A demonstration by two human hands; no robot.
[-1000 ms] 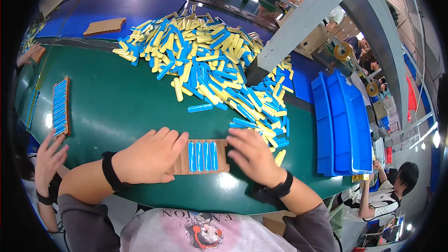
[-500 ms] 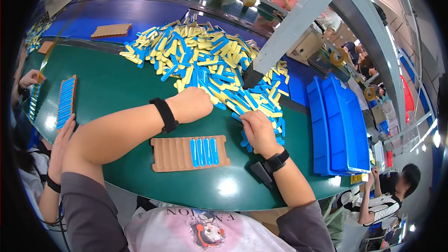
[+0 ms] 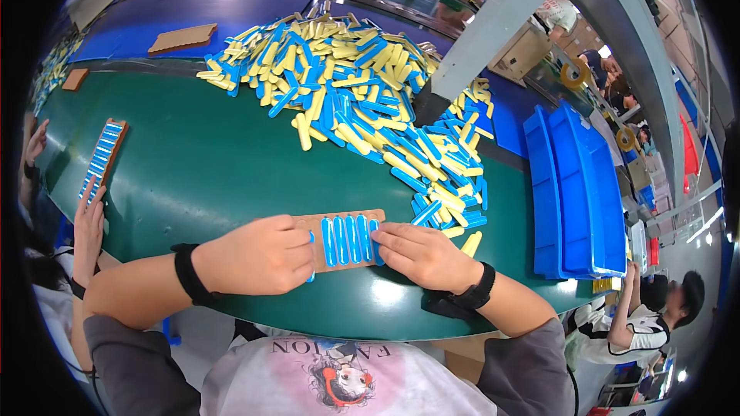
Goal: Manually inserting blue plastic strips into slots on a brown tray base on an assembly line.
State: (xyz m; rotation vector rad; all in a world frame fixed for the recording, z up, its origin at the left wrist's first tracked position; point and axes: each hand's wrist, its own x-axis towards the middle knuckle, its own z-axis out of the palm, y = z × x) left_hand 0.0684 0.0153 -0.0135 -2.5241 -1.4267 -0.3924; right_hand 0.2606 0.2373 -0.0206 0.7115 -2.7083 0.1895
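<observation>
A brown grooved cardboard tray [image 3: 315, 223] lies on the green table in front of me, with several blue round-ended strips [image 3: 344, 240] side by side in its grooves. My left hand [image 3: 258, 256] is closed over the tray's left part and pinches a blue strip [image 3: 311, 276], whose ends show past my fingers. At the right end, my right hand [image 3: 432, 258] has its fingers closed on another blue strip [image 3: 378, 253] at the last groove. Beyond both hands spreads a heap of loose blue and yellow strips [image 3: 347, 81].
Blue plastic bins [image 3: 574, 192] stand at the right, beside a grey metal post [image 3: 493, 31]. A co-worker's hand [image 3: 89, 219] touches a filled tray [image 3: 105, 150] at the left. Another brown tray [image 3: 183, 38] lies at the back left.
Both hands have come back from the heap to the tray, each with a blue strip. The tray's right end now holds more blue. The co-worker's filled tray has shifted and tilted.
</observation>
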